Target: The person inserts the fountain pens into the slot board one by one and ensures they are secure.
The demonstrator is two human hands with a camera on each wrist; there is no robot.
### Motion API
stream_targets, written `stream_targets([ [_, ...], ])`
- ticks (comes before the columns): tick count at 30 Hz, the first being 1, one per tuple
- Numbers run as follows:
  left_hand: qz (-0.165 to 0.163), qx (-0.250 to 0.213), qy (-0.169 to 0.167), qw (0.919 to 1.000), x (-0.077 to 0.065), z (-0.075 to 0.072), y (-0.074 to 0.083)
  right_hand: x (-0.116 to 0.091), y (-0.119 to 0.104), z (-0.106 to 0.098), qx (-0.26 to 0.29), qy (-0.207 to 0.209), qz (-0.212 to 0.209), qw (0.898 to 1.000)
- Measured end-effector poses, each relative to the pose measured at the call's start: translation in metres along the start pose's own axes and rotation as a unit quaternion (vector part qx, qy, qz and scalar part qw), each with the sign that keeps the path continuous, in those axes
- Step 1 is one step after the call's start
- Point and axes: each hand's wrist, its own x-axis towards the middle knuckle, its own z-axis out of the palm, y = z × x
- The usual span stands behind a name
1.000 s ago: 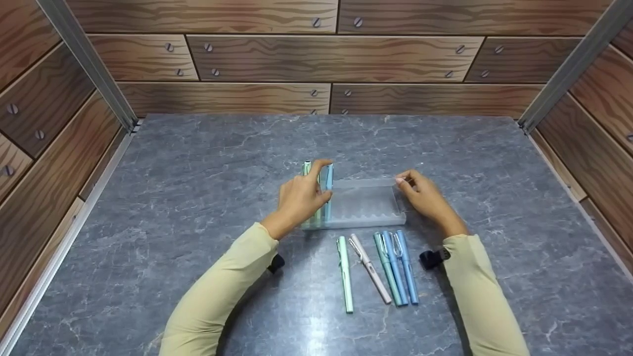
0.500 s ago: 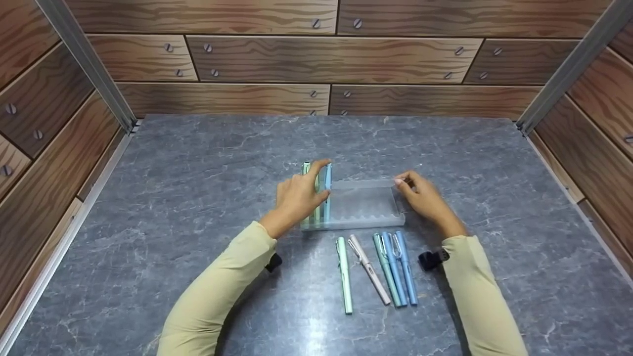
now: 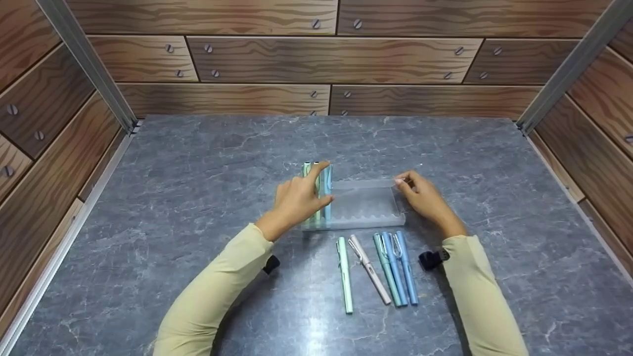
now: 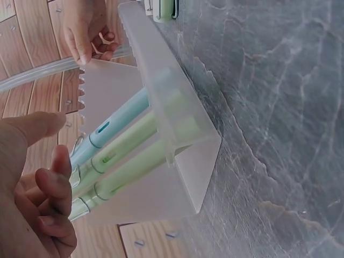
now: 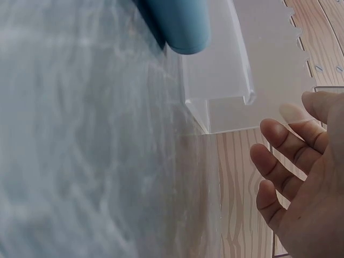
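Note:
A frosted clear plastic pen rack [image 3: 366, 201] with scalloped edges stands mid-table. In its left end lean a light blue pen [image 4: 121, 115] and two light green pens [image 4: 134, 171], side by side. My left hand [image 3: 295, 200] is beside these pens, thumb and index finger spread apart around the upper part of the blue one; in the left wrist view nothing is pinched between them. At the rack's far right corner, my right hand [image 3: 426, 199] pinches the upper edge between thumb and index finger, its other fingers loosely bent.
In front of the rack lie a light green pen [image 3: 345, 277], a pinkish-grey pen [image 3: 370, 269], a teal pen [image 3: 388, 272] and two blue pens [image 3: 407, 269]. Wood-patterned panels [image 3: 316, 59] enclose the grey marbled table [image 3: 198, 163] at the back and sides.
My left index finger has come slightly off the top of the blue pen, and the hand has loosened from it. The right hand and the rack hold their place.

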Motion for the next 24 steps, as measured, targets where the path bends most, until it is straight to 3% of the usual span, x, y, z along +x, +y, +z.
stream_targets([
  [11, 0.019, -0.017, -0.002, 0.9997, -0.01, -0.001, 0.001, 0.0, 0.0, 0.001, 0.01, 0.0, 0.003, 1.0],
  [24, 0.023, -0.039, -0.054, 0.9975, -0.031, 0.007, 0.007, -0.001, -0.001, 0.0, 0.007, -0.004, 0.004, 1.0],
])
